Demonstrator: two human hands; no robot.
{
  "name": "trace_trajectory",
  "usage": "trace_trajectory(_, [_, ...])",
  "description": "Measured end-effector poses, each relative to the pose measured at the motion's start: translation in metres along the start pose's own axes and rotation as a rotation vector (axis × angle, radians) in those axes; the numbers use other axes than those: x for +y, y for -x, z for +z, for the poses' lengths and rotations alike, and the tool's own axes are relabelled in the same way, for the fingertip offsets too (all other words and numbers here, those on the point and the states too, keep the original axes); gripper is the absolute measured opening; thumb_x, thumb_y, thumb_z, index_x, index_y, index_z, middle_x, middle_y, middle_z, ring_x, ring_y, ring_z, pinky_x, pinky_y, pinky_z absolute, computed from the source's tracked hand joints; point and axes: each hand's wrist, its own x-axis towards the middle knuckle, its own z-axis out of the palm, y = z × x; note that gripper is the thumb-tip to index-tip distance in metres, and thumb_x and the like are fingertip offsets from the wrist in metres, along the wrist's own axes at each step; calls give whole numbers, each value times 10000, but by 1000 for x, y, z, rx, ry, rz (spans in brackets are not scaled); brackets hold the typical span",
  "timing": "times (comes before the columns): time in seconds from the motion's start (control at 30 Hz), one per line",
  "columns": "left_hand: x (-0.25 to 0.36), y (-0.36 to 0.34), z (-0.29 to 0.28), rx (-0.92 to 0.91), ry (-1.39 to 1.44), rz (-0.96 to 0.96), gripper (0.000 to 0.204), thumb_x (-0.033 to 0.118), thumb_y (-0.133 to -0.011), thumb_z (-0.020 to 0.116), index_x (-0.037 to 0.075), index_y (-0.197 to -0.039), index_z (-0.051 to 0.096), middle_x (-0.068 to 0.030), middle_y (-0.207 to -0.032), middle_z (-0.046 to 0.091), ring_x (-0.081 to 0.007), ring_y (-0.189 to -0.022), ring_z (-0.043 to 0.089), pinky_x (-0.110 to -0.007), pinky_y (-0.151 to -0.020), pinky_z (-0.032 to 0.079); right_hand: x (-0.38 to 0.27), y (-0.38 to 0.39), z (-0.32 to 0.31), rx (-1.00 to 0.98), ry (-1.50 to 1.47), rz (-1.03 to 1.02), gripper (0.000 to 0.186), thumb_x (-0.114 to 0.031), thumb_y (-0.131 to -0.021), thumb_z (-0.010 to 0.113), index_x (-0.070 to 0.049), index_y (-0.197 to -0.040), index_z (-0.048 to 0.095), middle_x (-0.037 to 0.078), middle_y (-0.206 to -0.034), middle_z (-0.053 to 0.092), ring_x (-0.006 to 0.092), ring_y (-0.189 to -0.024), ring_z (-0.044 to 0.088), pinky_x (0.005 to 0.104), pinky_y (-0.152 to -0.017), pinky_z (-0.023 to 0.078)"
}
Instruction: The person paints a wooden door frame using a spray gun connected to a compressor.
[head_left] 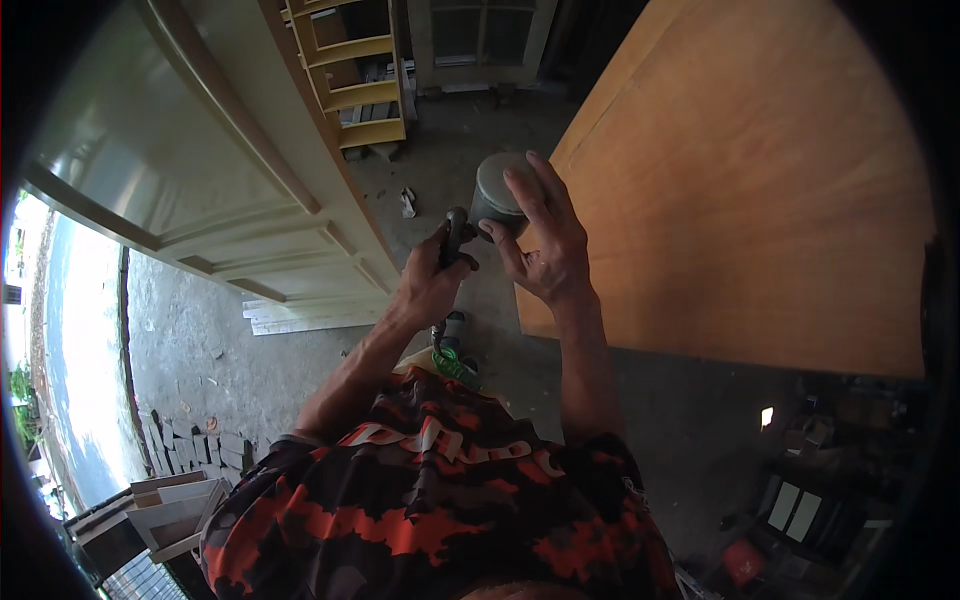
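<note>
In front of my chest is what looks like a paint spray gun [455, 232] with a round grey cup [490, 212]. My left hand [428, 280] is closed round the dark grip of the gun. At the cup's right side, my right hand [552, 245] has its thumb and fingers curved about the upper rim, with fingertips against the pale lid [500, 180]. The lid sits on the cup, so its inside is hidden. A green coiled hose [455, 366] shows below my left wrist, close to my shirt.
A large cream panelled door [230, 140] stands on my left. To the right is a broad orange-brown wooden panel [740, 200]. A yellow rack [360, 95] stands at the far left, with crumpled scrap [408, 203] on the concrete floor. Cardboard boxes [175, 515] lie at the lower left.
</note>
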Motion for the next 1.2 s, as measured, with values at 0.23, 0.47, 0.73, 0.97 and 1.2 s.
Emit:
trace_trajectory(0.23, [8, -71, -20, 47, 8, 55, 534, 78, -886, 604, -69, -1397, 547, -133, -1099, 697, -166, -956, 652, -337, -895, 519, 44, -64, 24, -14, 17, -53, 683, -143, -846, 871, -67, -1459, 579, 279, -1545, 470, 467, -1290, 621, 472, -962, 622])
trace_trajectory(0.47, [28, -168, -28, 163, 6, 182, 466, 106, -900, 635, -77, -1323, 564, -114, -934, 656, -150, -825, 604, -323, -782, 511, 87, -120, 49, 82, -175, 86, 1051, -177, -894, 804, -28, -1681, 123, 273, -1723, 129, 444, -1551, 330, 532, -1230, 369])
trace_trajectory(0.73, [63, -314, -13, 274, 51, 211, 476, 100, -898, 639, -64, -1338, 560, -106, -930, 657, -153, -842, 606, -327, -788, 511, 195, -105, 72, -184, -506, 546, 1038, -13, -795, 705, -25, -1678, 160, 244, -1703, 243, 459, -1473, 457, 532, -1178, 443])
trace_trajectory(0.97, [77, -465, 16, 338, 110, 276, 478, 69, -901, 610, -75, -1352, 546, -95, -891, 635, -156, -791, 562, -337, -736, 489, 273, -124, 85, -153, -501, 641, 1006, -13, -801, 667, -15, -1672, 163, 254, -1708, 221, 463, -1529, 365, 530, -1196, 424])
trace_trajectory(1.2, [87, -593, 40, 369, 26, 246, 479, 97, -902, 621, -82, -1340, 547, -71, -825, 583, -145, -726, 519, -335, -661, 457, 328, -108, 84, -273, -406, 849, 962, -157, -883, 753, 12, -1651, 200, 247, -1702, 231, 397, -1544, 353, 502, -1220, 391])
